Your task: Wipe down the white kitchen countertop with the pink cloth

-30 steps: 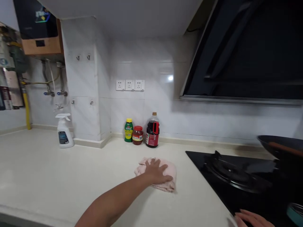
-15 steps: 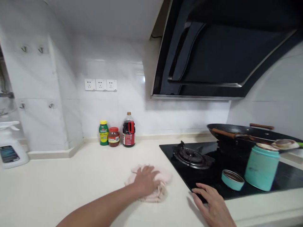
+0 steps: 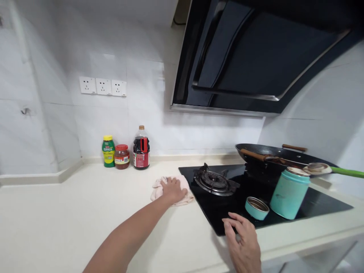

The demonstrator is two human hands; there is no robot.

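My left hand point(image 3: 174, 190) lies over a pale pink cloth point(image 3: 157, 190), pressing it onto the white countertop just left of the stove. The fingers are slightly spread and their tips push into the crumpled fabric. Near the front left corner of the black glass stove point(image 3: 207, 212), my right hand point(image 3: 243, 240) is held with curled fingers and the thumb apart from them. Nothing shows in that hand. Close to it on the stove stand a small turquoise lid point(image 3: 256, 210) and a turquoise canister point(image 3: 290, 195).
Against the wall stand a green bottle point(image 3: 108, 153), a red-lidded jar point(image 3: 122, 158) and a dark sauce bottle point(image 3: 141, 151). A gas burner point(image 3: 214, 182) and a wok point(image 3: 273, 151) occupy the stove. Across the canister's top lies a green-handled spoon point(image 3: 344, 171). The range hood point(image 3: 241, 68) hangs above.
My left hand has slid the cloth away from me, toward the wall along the stove's left edge. The view has turned right. My right hand stays near the stove's front corner.
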